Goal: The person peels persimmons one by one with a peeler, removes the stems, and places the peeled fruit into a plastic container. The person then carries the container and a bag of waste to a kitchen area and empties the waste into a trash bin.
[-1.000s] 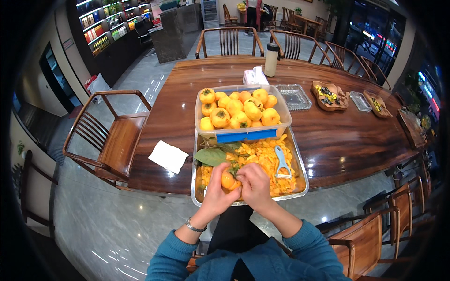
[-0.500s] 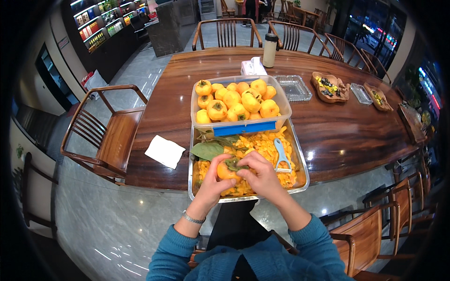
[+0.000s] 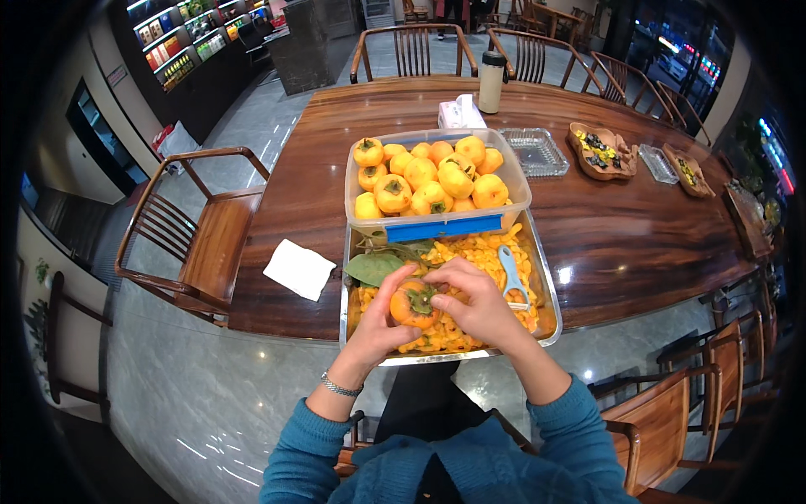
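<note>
An orange persimmon [image 3: 409, 309] with a green-brown calyx facing up is held over a metal tray [image 3: 555, 319]. My left hand [image 3: 379, 317] curls round its left side. My right hand [image 3: 478, 302] presses thumb and fingers to the calyx on its right. Orange peelings [image 3: 478, 256] cover much of the tray, and green leaves [image 3: 374, 269] lie at its left. A light-blue peeler [image 3: 511, 270] rests on the peelings to the right of my right hand. Behind, a clear plastic box [image 3: 522, 197] full of yellow-orange persimmons [image 3: 422, 173] sits over the tray's far part.
A folded white napkin [image 3: 300, 270] lies left of the tray on the wooden table [image 3: 621, 252]. Farther back are a tissue box [image 3: 461, 112], a bottle [image 3: 491, 82], a glass tray [image 3: 535, 153] and a wooden dish of sweets [image 3: 601, 153]. Wooden chairs [image 3: 204, 227] surround the table.
The persimmon has turned so that its calyx shows more fully upward. My right hand has shifted slightly, its thumb now on the calyx. The whole view has moved a little.
</note>
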The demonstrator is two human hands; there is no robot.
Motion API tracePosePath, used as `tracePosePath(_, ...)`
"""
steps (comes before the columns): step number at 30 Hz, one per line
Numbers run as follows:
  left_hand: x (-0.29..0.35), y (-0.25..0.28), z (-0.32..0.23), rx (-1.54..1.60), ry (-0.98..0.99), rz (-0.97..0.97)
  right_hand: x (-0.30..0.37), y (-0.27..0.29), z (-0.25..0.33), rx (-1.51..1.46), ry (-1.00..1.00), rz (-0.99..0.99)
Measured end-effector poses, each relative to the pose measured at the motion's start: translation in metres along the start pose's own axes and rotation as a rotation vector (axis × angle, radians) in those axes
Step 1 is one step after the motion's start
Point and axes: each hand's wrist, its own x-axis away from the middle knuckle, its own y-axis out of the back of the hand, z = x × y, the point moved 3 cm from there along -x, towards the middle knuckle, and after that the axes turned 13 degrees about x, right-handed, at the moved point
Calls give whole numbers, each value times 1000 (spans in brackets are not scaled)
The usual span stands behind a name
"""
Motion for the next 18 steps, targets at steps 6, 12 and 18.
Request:
tracePosePath(6,-2,3,8,-125,6,-33,-4,-10,4,210,57,-22)
tracePosePath(12,-2,4,10,345,182,62,-1,-5,5,275,271,-75)
tracePosePath(18,-3,3,1,308,140,56,5,-13,0,-191,-135,-65)
